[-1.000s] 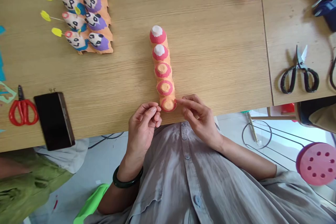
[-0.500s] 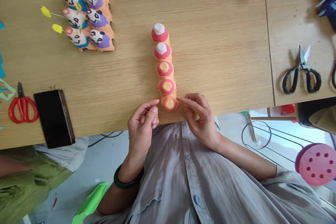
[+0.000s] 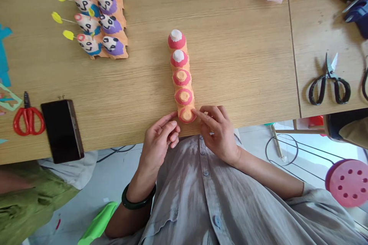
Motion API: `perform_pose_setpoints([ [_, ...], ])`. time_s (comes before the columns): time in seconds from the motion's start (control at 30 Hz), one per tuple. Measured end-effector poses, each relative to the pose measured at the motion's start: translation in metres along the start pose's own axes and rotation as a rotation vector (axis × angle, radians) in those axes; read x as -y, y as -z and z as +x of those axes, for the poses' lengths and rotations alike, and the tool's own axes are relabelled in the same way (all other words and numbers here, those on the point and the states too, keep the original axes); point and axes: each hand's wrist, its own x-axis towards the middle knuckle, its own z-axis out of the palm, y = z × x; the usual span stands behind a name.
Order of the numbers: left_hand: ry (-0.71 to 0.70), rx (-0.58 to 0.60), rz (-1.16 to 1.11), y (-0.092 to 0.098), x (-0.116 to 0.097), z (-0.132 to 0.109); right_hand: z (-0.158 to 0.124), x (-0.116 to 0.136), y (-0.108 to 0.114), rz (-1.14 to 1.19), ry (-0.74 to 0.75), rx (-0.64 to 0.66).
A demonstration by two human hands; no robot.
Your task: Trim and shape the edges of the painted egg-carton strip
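As two bare hands meet at a five-cup strip (image 3: 182,78), the orange piece lies on the worktop (image 3: 244,57), its near end close to the front edge and its single row running away from the wearer. All five cups carry red colouring; the two far cups (image 3: 178,56) also wear white caps, while the three nearer ones show orange tops. By that count the red looks largely done, white appears finished on two and may be left for three, and no drawn features are visible on any. At far left, a double-row painted piece (image 3: 107,23) with black-drawn faces seems much further along. The left hand (image 3: 159,138), its fingers loosely curled with a narrow gap between thumb and index, has its index tip at the left side of the nearest cup (image 3: 186,115), contact hard to confirm; the right hand (image 3: 218,134) rests its index tip at the cup's right side, thumb spread wider below, with nothing visibly gripped in either
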Motion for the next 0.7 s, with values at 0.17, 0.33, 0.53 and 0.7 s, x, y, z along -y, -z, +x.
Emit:
perform_pose_setpoints([
  [0.17, 0.051, 0.018, -0.067, 0.002, -0.005, 0.001, -0.002, 0.0, 0.0, -0.021, 0.013, -0.003],
  [0.33, 0.112, 0.091, -0.008, 0.0, -0.005, -0.001, -0.003, -0.003, 0.001, -0.026, 0.002, -0.002],
  [0.53, 0.079, 0.1, -0.068, -0.006, -0.003, 0.001, -0.003, -0.004, 0.004, 0.134, -0.008, -0.029],
  [0.7, 0.087, 0.152, -0.085, -0.009, 0.002, 0.002, -0.005, 0.001, 0.005, 0.299, -0.016, -0.047],
])
